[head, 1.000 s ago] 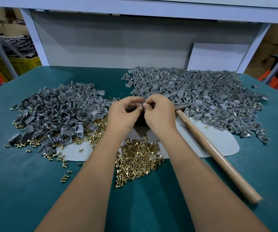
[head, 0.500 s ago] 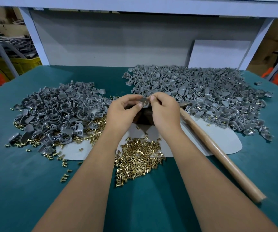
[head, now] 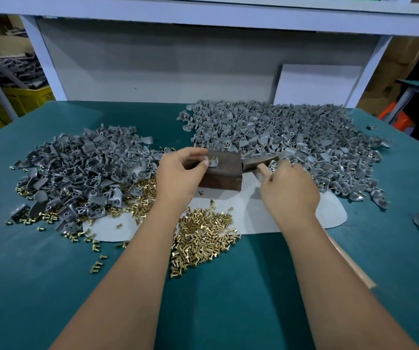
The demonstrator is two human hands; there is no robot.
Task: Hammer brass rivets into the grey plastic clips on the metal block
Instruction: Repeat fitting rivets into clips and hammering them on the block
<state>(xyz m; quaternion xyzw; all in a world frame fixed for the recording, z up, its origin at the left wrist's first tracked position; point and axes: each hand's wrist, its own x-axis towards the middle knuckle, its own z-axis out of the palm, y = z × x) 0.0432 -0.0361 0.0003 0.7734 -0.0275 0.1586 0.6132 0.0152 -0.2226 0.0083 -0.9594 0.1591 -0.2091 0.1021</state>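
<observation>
Grey clips (head: pixel 279 132) — brass rivets (head: pixel 203 238).

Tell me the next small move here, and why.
Probably close the right hand round the hammer handle and lift it. The left hand pinches a grey clip with a brass rivet on the metal block, and the right fingers are just reaching the handle, so striking comes next.
</observation>
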